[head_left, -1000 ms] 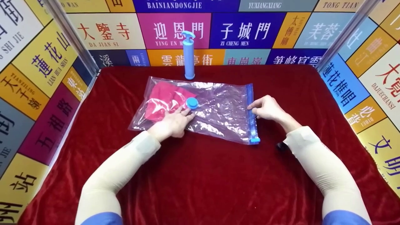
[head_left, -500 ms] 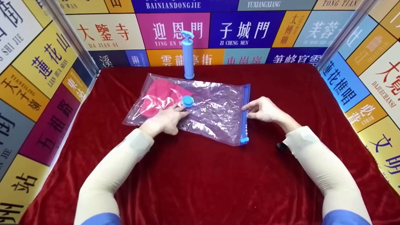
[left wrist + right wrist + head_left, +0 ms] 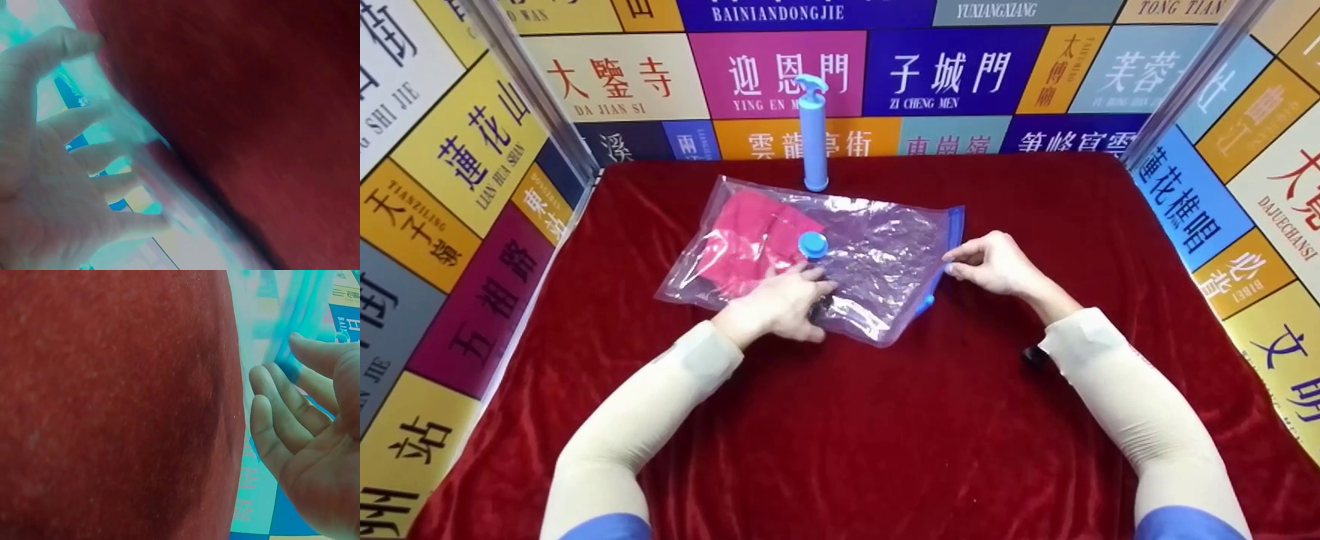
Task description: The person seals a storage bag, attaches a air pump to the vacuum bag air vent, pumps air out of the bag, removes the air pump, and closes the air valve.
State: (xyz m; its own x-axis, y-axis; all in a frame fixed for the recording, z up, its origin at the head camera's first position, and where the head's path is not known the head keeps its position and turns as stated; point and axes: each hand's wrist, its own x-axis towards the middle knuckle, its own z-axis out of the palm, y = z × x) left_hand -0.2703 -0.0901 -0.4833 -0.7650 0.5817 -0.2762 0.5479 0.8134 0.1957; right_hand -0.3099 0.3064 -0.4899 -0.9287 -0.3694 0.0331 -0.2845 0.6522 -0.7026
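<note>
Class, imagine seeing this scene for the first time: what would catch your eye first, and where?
Probably the bright pink item inside the clear bag, toward its left end in the head view. Next, the light-blue pump standing upright behind the bag on the red cloth. The right hand pinches the bag's blue zip edge.

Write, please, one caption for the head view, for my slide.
Left hand touches a clear bag with a pink item inside; right hand pinches the bag's blue edge.

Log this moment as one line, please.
left hand: touches clear bag | right hand: pinches blue zip edge | pink item: inside bag | blue pump: upright behind
</note>
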